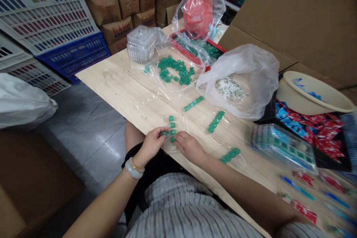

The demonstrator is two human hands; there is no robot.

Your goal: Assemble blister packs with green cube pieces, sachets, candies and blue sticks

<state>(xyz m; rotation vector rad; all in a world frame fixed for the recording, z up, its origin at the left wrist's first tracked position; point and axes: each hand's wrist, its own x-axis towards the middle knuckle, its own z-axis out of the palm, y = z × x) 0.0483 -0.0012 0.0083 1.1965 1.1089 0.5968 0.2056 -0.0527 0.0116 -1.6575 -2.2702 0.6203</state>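
Observation:
On the table edge in front of me lies a clear plastic tray [166, 147] with small green plastic pieces [172, 125] in a row of compartments. My left hand [153, 140] pinches a loose green piece [165, 133] at the tray's left side. The fingertips of my right hand [192, 148] close on another green piece [172, 139] at the near end of the row, partly covering it. Beyond the tray, a pile of green pieces [184, 78] is spread on clear film. Three more trays with green rows, including the farthest row [193, 103], lie to the right.
A stack of clear containers [141, 42] stands at the back left. Behind the pile is a red tray [184, 50]; right of it sits an open plastic bag [251, 78] of tiny white pieces. A beige basin [312, 100] and stacked filled trays [284, 145] are at right.

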